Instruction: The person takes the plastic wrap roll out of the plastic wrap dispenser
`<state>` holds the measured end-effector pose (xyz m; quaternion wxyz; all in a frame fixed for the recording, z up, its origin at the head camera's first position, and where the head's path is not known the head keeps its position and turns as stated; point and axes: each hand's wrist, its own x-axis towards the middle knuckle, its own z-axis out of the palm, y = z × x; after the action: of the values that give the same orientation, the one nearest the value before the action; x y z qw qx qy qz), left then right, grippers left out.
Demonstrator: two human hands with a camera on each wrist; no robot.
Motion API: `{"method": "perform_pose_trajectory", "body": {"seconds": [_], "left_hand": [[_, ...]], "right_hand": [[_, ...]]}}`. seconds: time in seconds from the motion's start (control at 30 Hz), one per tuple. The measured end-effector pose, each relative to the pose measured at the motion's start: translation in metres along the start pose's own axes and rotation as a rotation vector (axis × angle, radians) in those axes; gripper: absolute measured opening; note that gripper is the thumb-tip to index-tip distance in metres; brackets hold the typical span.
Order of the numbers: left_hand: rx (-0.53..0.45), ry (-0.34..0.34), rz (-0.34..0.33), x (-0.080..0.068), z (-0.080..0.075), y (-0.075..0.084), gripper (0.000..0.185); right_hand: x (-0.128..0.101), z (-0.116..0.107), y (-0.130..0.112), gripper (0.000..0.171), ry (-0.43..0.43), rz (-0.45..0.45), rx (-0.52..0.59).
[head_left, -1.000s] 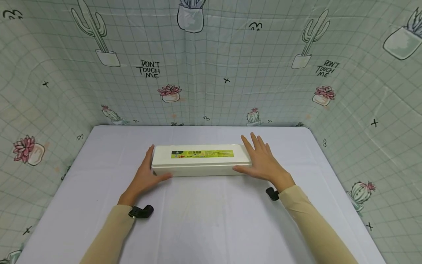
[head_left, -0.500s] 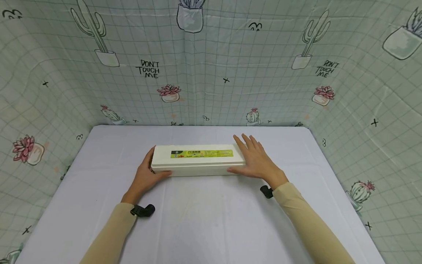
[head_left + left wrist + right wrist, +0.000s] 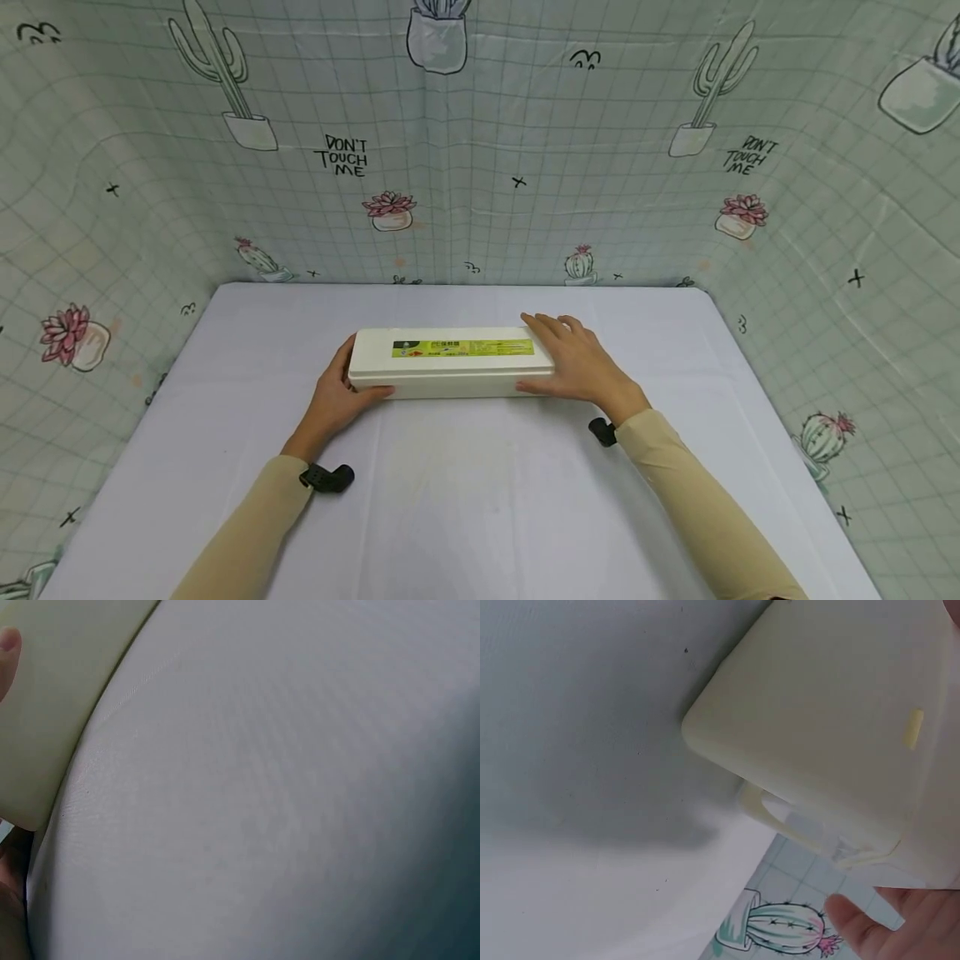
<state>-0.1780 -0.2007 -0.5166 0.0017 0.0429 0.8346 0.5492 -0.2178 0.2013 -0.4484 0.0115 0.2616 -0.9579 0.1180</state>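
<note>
White long box (image 3: 450,363), green label (image 3: 462,348)

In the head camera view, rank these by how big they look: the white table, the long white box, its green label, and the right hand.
1. white table
2. long white box
3. right hand and green label look roughly alike; unsure.

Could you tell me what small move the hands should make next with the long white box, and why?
Probably lift the lid a little at the right end. The left hand grips the left end of the white box, thumb on its front, steadying it on the table. The right hand lies over the right end, fingers curled on the lid, and the box looks closed.
</note>
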Motion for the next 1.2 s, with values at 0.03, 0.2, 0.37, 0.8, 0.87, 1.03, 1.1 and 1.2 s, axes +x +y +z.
{"method": "perform_pose_trajectory", "body": {"seconds": [0.03, 0.2, 0.37, 0.8, 0.87, 1.03, 1.1, 1.2], "left_hand": [[0.0, 0.0, 0.001, 0.0, 0.0, 0.0, 0.115], [0.005, -0.005, 0.002, -0.001, 0.0, -0.001, 0.115], [-0.009, -0.004, 0.0, -0.001, 0.0, 0.001, 0.114], [-0.012, 0.002, -0.003, -0.002, 0.001, 0.003, 0.113], [0.009, 0.004, 0.0, -0.001, 0.002, 0.003, 0.114], [0.02, 0.004, -0.009, -0.001, 0.002, 0.001, 0.116], [0.013, 0.002, -0.016, -0.001, 0.002, 0.001, 0.116], [0.016, -0.004, -0.02, -0.002, 0.002, 0.002, 0.117]], "right_hand": [[0.0, 0.0, 0.0, 0.105, -0.001, -0.003, 0.001], [0.003, -0.001, -0.002, 0.101, -0.019, 0.001, 0.005], [0.006, -0.003, -0.004, 0.101, -0.043, 0.004, 0.007], [0.014, -0.008, -0.005, 0.095, -0.112, 0.007, 0.081], [0.015, -0.009, -0.005, 0.095, -0.115, 0.006, 0.084], [0.016, -0.011, -0.005, 0.094, -0.13, 0.001, 0.096], [0.017, -0.012, -0.004, 0.094, -0.139, 0.002, 0.096], [0.018, -0.013, -0.004, 0.094, -0.147, 0.008, 0.099]]}}
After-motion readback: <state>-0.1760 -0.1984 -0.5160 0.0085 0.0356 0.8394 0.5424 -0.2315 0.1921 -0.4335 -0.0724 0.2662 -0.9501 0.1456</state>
